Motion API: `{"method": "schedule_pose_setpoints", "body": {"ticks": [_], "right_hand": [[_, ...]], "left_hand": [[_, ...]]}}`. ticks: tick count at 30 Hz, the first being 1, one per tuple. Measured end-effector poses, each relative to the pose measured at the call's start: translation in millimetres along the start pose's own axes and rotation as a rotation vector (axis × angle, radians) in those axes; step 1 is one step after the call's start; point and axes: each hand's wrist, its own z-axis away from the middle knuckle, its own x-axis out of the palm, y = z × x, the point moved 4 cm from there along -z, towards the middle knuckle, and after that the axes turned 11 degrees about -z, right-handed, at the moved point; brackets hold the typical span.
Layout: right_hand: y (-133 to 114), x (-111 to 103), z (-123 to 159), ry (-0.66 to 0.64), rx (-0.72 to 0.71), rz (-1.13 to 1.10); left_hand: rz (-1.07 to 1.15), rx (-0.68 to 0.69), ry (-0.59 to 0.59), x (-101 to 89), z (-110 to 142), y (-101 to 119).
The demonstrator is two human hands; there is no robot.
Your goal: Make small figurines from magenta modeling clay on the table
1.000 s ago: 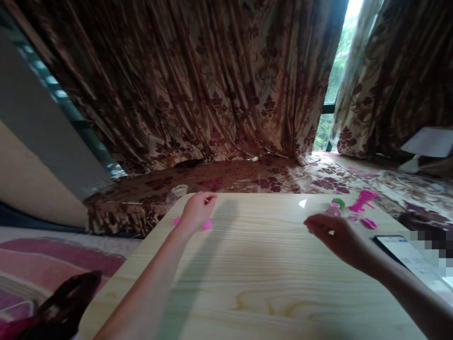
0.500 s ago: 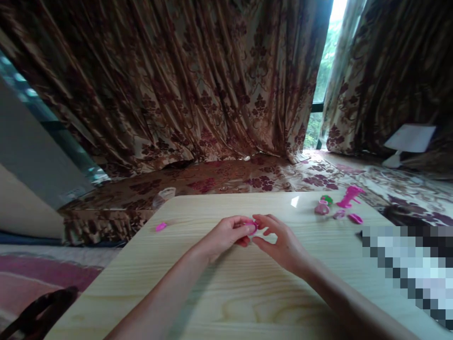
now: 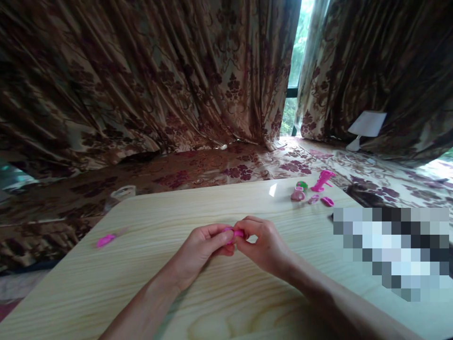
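Observation:
Over the middle of the table, a small bright pink piece [image 3: 238, 233] sits between my two hands. My left hand [image 3: 208, 242] is closed on it, thumb pressed against the fingers. My right hand [image 3: 262, 241] pinches the same piece from the right with thumb and forefinger. Fingers cover most of the piece, so its exact kind cannot be told; it looks like smooth plastic.
On the wooden table [image 3: 141, 288], a bright pink piece [image 3: 105, 241] lies at the left. A tall pink toy part [image 3: 322, 181], a pink cup-like piece [image 3: 297, 194], a green item [image 3: 302, 185] and small pink pieces [image 3: 327, 201] stand at the far right. A blurred-out patch covers the right side.
My right hand's thumb and fingers, apart before, have closed onto the pink piece. My left hand keeps its hold. The view has turned somewhat to the right.

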Motion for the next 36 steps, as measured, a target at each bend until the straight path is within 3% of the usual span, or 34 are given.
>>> {"method": "schedule_pose_setpoints", "body": {"ticks": [3, 6, 9, 13, 18, 21, 26, 29, 32, 36], "right_hand": [[7, -1, -1, -0.022, 0.137, -0.104], [13, -2, 0, -0.132, 0.237, -0.289], [10, -8, 0, -0.142, 0.152, -0.312], [-4, -10, 1, -0.101, -0.048, -0.144], [-13, -8, 1, -0.139, -0.097, -0.068], [-7, -9, 1, -0.094, -0.019, -0.048], [12, -15, -3, 0.007, 0.28, -0.259], [21, -29, -9, 0.214, 0.355, -0.524], [29, -42, -13, 0.391, 0.373, -0.761], [34, -32, -12, 0.258, 0.485, -0.918]], "left_hand": [[-0.023, 0.0, 0.036, -2.4, 1, -1], [0.032, -0.022, 0.053, -5.6, 1, -3], [0.129, -0.076, 0.046, -6.5, 1, -7], [0.137, -0.11, 0.01, -0.3, 2, -7], [0.034, -0.079, -0.027, 8.2, 4, -5], [-0.103, 0.006, 0.033, 6.9, 3, -1], [-0.371, 0.133, 0.286, -8.2, 1, 6], [-0.442, 0.142, 0.409, -25.0, 1, 6], [-0.374, 0.08, 0.506, -41.6, 2, 4], [-0.322, 0.059, 0.464, -49.3, 1, 0]]}}
